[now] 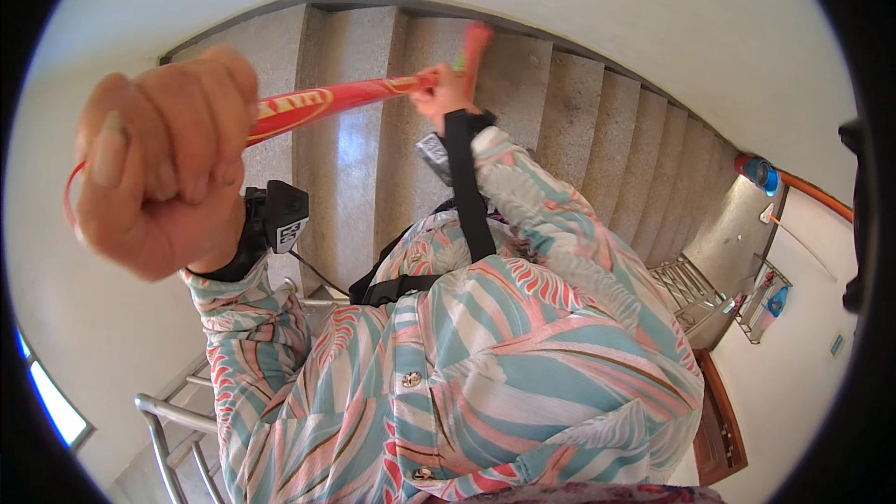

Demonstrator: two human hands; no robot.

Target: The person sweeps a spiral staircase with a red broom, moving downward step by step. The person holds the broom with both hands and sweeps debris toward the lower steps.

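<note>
My left hand [161, 164], raised close to the camera, is closed around one end of a red pole [350, 94] with yellow markings and writing. A thin red loop shows at the outer side of that hand. The pole runs to my right hand [444, 94], whose fingers are wrapped around it farther down. Just beyond the right hand is a blurred red piece with a bit of green [477, 49]; its kind cannot be told. Both wrists wear black straps with small devices, the left device [285, 213] being the clearer. The patterned sleeves and shirt fill the lower middle.
Speckled stone stairs [574, 112] run along a white wall. A metal handrail [175, 413] stands at lower left. At right are a blue container [766, 175], an orange pole [815, 196], a metal rack [763, 301] and a brown wooden door [717, 427].
</note>
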